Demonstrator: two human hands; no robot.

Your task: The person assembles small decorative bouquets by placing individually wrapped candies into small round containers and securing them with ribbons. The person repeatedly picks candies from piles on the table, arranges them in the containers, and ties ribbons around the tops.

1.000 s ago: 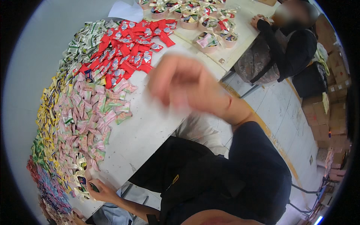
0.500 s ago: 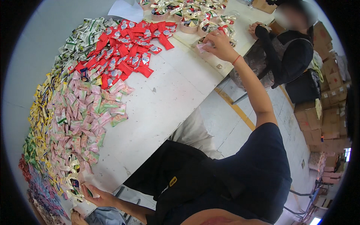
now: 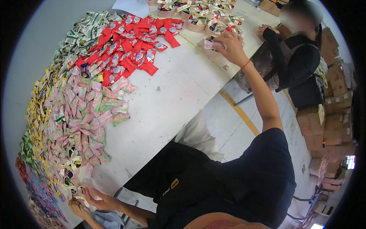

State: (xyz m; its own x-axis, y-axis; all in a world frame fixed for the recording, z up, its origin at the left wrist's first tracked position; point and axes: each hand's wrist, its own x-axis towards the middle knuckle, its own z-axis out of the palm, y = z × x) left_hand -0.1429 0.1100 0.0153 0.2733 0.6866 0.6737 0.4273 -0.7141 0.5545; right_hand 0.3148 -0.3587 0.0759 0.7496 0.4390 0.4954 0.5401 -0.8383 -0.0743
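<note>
My right hand point(image 3: 231, 49) reaches to the far table edge beside the ribboned candy boxes. Its thumb side is closed on a pink-and-white wrapped candy point(image 3: 209, 44), and other fingers stretch toward the round boxes point(image 3: 195, 26). What lies under the palm is hidden. At the lower left, my left hand point(image 3: 98, 198) is beside a box with a cream ribbon point(image 3: 69, 186), thumb and fingers apart; whether it touches the box is unclear. Another person's hand point(image 3: 77, 208) is next to that box. Pink wrapped candies point(image 3: 82, 114) lie in a heap just beyond it.
Red candy packets point(image 3: 131, 45), green-and-white packets point(image 3: 89, 28) and yellow ones point(image 3: 38, 110) form heaps along the white table point(image 3: 164, 99). A co-worker point(image 3: 289, 57) sits at the far right. Cardboard boxes point(image 3: 335, 103) are stacked behind.
My right hand has shifted slightly right and down, with its fingers spread more. My left hand has turned and opened beside the ribboned box. The other person's hand has come up to that box.
</note>
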